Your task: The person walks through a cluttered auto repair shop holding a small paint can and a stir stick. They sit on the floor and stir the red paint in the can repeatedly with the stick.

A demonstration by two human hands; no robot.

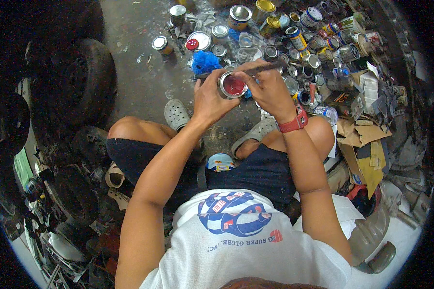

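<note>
A small open metal can (221,86) with red paint (235,88) inside is held upright in front of my knees. My left hand (210,100) is wrapped round its left side, the thumb along the near side. Above the can's right edge, my right hand (271,94) grips a dark, flat, stick-like tool (263,69) whose outer end points right. Its other end is hidden by the fingers, and I cannot make out its exact kind. Just past the left hand lies a crumpled bright blue plastic bundle (205,62). A red watch (298,120) is on my right wrist.
Many paint cans (239,18) and tins crowd the floor ahead and to the right. A red-topped lid (192,44) lies among them. Torn cardboard (364,133) is piled at the right. Large tyres (94,74) and scrap parts fill the left side.
</note>
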